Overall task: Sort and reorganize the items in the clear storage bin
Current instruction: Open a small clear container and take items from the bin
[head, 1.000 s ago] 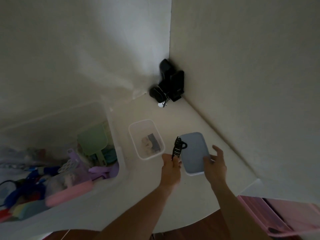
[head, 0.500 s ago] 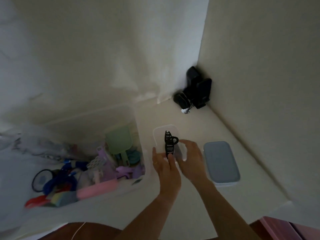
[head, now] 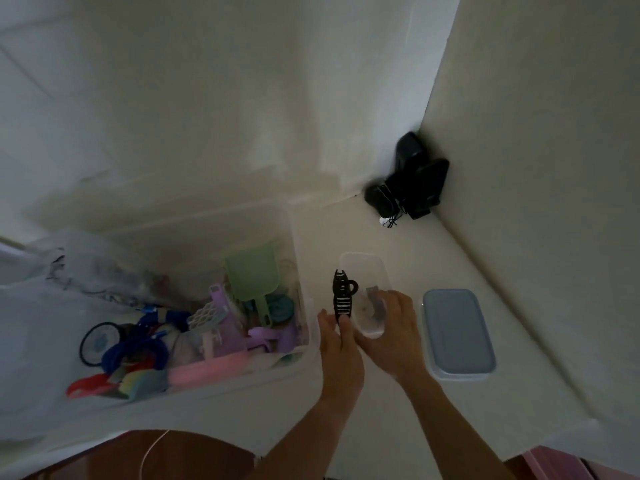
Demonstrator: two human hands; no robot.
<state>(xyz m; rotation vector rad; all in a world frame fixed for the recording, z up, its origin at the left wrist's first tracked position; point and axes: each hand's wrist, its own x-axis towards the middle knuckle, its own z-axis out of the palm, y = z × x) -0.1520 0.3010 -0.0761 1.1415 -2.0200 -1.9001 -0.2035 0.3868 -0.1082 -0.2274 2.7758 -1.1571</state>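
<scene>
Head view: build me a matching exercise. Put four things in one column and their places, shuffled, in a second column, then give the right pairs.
Things
1. black hair claw clip
2. blue-grey lid
3. green scoop
4. small clear container

Places
A. inside the large clear storage bin
B. pinched in the left hand
C. lying flat on the white surface, right of both hands
D. gripped by the right hand

Pairs: 1-B, 2-C, 3-A, 4-D
</scene>
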